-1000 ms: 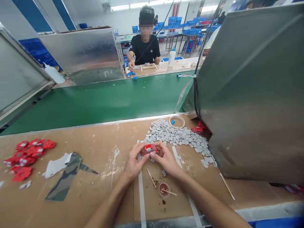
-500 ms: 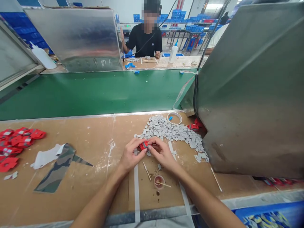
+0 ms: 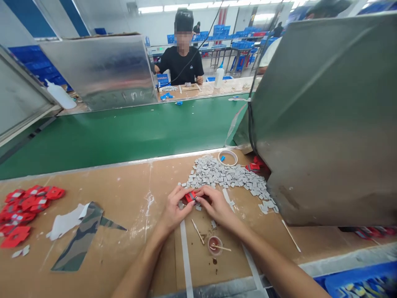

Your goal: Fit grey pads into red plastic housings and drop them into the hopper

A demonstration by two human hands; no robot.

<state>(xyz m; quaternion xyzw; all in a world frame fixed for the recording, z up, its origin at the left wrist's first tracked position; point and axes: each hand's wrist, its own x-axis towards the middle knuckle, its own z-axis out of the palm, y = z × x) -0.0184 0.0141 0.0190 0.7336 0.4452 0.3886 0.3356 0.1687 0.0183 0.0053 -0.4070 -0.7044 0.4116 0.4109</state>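
Observation:
Between my hands is a small red part [image 3: 190,196] with a grey patch on its face. My left hand [image 3: 174,209] grips its left side, thumb below and fingers above. From the right, my right hand [image 3: 214,203] is closed with thumb and fingertips at the part's right edge; the fingers hide some of it. Just beyond lies a heap of flat grey pieces [image 3: 211,171]. Nearer me stand a small clear cup [image 3: 215,247] of reddish-brown liquid with a stick in it and, to its left, a cotton swab [image 3: 197,231].
Red parts [image 3: 29,205] are piled at the left, beside a camouflage-pattern scrap [image 3: 80,238]. A tape roll [image 3: 228,163] rests behind the grey heap. A large metal box [image 3: 331,124] blocks the right. Across the green belt [image 3: 124,140] sits a person [image 3: 182,64].
The camera view has tilted and shifted, so the scene sits lower in the picture. Both hands stay on the red part. The person opposite has lowered a raised hand.

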